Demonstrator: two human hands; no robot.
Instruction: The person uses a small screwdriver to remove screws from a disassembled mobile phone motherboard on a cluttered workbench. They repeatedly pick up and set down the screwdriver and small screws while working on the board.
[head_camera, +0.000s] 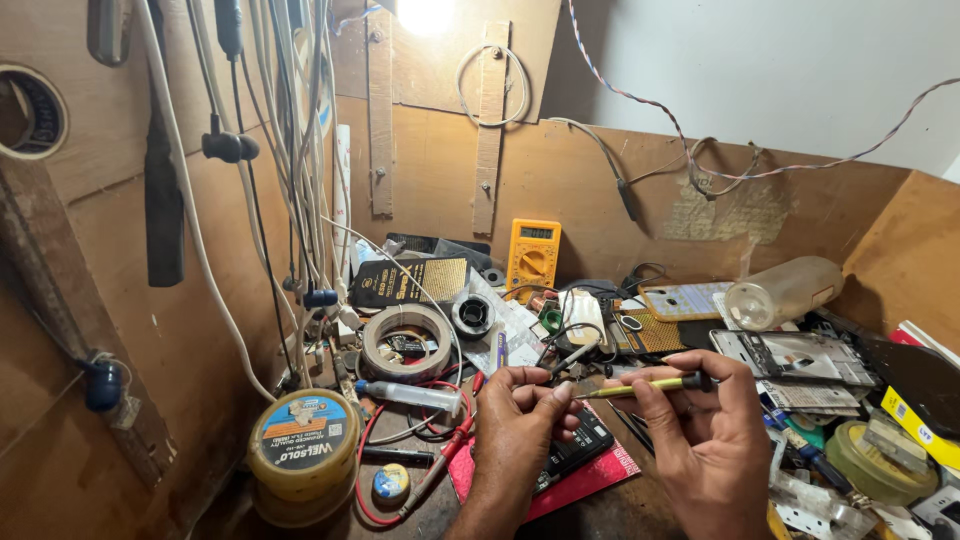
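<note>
My right hand grips a thin yellow screwdriver with a black cap, held level with its tip pointing left. The tip meets the fingertips of my left hand, which are pinched together on something too small to make out. Under both hands a black phone-like device lies on a red mat.
A yellow multimeter leans on the plywood back wall. A tape roll, a round yellow tin, red probe leads, a clear plastic bottle and phone parts crowd the bench. Cables hang at the left.
</note>
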